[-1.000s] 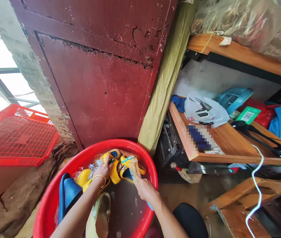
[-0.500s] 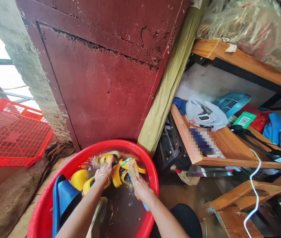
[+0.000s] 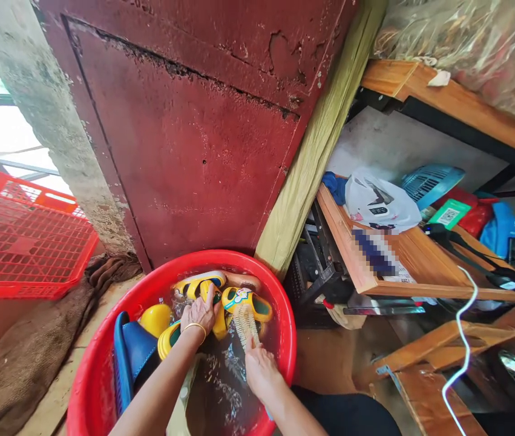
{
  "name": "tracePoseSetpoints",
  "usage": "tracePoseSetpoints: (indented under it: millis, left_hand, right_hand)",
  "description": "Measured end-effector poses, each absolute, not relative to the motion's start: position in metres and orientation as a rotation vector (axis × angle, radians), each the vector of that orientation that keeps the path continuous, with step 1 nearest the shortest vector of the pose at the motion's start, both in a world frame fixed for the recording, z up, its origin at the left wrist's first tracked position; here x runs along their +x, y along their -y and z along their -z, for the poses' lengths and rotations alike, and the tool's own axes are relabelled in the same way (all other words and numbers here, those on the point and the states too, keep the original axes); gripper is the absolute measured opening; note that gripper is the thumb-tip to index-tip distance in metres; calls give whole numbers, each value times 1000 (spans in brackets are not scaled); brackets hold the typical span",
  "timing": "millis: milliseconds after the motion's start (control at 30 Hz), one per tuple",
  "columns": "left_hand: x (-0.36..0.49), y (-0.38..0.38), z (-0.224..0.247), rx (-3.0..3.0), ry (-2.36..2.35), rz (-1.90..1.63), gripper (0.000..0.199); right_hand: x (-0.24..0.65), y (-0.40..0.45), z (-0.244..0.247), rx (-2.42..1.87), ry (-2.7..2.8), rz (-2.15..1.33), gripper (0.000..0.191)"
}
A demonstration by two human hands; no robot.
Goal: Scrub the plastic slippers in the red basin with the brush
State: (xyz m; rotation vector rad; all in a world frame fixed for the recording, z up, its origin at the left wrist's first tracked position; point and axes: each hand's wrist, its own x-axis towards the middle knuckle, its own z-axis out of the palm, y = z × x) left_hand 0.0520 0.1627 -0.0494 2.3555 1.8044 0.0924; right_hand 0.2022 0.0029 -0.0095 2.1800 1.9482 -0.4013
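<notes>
The left hand (image 3: 200,313) sits in a red plastic basin (image 3: 225,255) of murky water (image 3: 225,387), its fingers together and curled over a yellow slipper (image 3: 209,309), while a gold bangle (image 3: 193,327) circles the wrist. The right hand (image 3: 261,370) lies just beside it, its fingers closed around a scrubbing brush (image 3: 244,324) with a blue handle end. The brush's pale bristles press against a second yellow slipper (image 3: 241,303), whose strap carries a small cartoon print with no readable lettering. Both slippers are in the middle of the basin and partly under water. Also inside the basin are a blue slipper (image 3: 132,357) against the near left wall and more yellow footwear (image 3: 156,320) beside the left wrist. Behind the basin stands a rust-pitted red metal door (image 3: 184,139); a red plastic crate (image 3: 25,236) lies to its left. To its right, a wooden shelf (image 3: 343,242) holds a white plastic bag (image 3: 377,203) with black print too small to read, a pixelated label (image 3: 375,254), and a green card bearing a QR code (image 3: 450,213), whose text also cannot be read. A white cable (image 3: 463,357) hangs nearer the basin's right side.
</notes>
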Motion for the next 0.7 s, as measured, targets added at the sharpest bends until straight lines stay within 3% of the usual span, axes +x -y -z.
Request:
tracePoseSetpoints:
  millis: [167,333,433,567,700]
  left_hand:
    - [55,-161,17,2319,-1767,29,63]
    - [27,-105,-9,2430,-1865,-160,68]
    - [-10,-60,-7,2445,-1976,-265,66]
    - [-42,-21,2,2328,-2155,-122,67]
    - [-26,-11,11,2424,-1906,-121,48]
  right_hand:
    - [216,-2,8,2216,-1983,380,69]
    - [243,10,9,2189,-2091,442,72]
    - [251,15,15,2219,-2152,541,71]
    - [251,25,25,2277,-2324,784,69]
    - [251,36,36,2374,-2514,860,59]
